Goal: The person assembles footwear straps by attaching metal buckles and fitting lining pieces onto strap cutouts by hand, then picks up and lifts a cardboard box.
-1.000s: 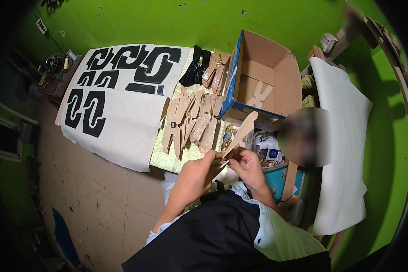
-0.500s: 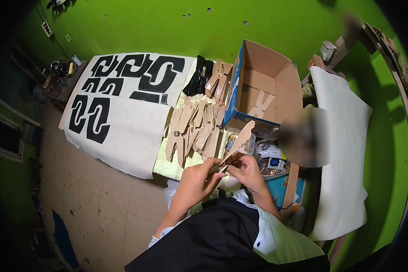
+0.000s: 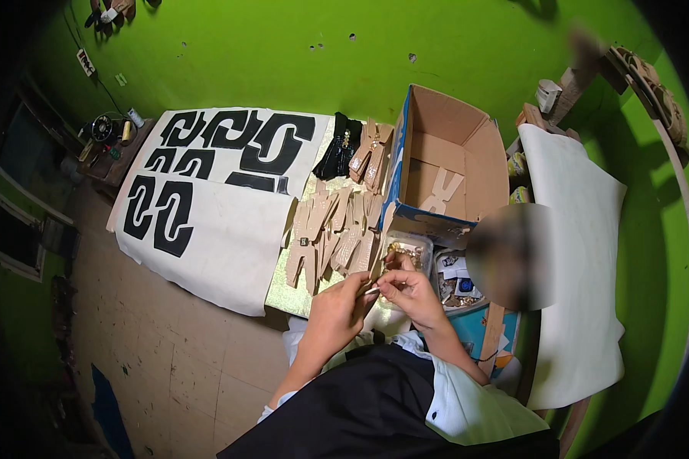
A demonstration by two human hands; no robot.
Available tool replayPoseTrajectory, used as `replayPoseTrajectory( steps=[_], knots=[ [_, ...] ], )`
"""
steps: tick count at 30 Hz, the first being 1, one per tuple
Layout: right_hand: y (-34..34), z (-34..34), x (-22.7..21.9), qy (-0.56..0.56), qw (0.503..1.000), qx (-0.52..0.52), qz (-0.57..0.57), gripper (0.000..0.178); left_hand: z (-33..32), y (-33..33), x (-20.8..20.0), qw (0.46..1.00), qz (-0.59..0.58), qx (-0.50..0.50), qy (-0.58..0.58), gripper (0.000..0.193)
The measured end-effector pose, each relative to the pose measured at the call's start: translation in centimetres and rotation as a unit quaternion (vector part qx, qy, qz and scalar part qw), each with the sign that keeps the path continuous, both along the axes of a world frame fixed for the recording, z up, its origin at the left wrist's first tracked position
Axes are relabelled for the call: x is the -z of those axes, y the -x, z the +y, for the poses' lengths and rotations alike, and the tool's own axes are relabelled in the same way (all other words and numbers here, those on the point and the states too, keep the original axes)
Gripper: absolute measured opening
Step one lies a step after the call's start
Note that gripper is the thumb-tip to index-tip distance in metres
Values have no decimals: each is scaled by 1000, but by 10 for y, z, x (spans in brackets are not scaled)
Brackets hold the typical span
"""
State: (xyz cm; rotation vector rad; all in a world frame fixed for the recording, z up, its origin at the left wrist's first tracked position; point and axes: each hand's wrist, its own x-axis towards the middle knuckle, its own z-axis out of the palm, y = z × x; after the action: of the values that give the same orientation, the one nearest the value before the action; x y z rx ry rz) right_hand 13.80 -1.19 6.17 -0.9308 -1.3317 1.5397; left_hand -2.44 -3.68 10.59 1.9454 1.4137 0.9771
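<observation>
My left hand (image 3: 334,312) and my right hand (image 3: 415,298) meet close together in front of the table's near edge. Between them is a beige strap-like piece (image 3: 378,264), seen almost edge-on and partly covered by my fingers. Both hands pinch it near its lower end, where a small pale tip shows at the fingertips. Just beyond lies a pile of beige X-shaped cut pieces (image 3: 360,239) with a crocodile-like texture, one with a small dark buckle-like ornament (image 3: 304,242). A clear plastic tub (image 3: 429,246) of small metal fittings stands right behind my right hand.
A blue-sided cardboard box (image 3: 491,164) holds a beige piece (image 3: 442,191). Left of it lie a beige bundle (image 3: 371,153) and a black bundle (image 3: 333,161). White sheets (image 3: 222,252) with black S-shaped pieces cover the left side. Another tub (image 3: 458,279) holds small packets.
The beige piece, earlier fanned out toward the upper right, has turned nearly edge-on between my hands. My view has tilted, so the table sits lower in the picture.
</observation>
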Motion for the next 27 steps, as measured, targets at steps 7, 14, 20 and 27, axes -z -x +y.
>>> replayPoseTrajectory(
  steps=[7, 14, 20, 27],
  knots=[
    [3, -7, -8, 120, 986, 7, 115, 13, -2, -2, -9, 999, 35, 17, -35, 31],
    [-3, -1, -19, 142, 982, -49, 113, 16, -4, -7, -8, 991, 77, -22, -104, 39],
    [-10, 1, -21, 279, 948, -80, 127, 24, -3, -8, -8, 991, 90, -36, -88, 46],
    [-8, 0, -24, 389, 904, -62, 168, 21, -1, -11, 4, 991, 78, -34, -106, 39]
  ],
)
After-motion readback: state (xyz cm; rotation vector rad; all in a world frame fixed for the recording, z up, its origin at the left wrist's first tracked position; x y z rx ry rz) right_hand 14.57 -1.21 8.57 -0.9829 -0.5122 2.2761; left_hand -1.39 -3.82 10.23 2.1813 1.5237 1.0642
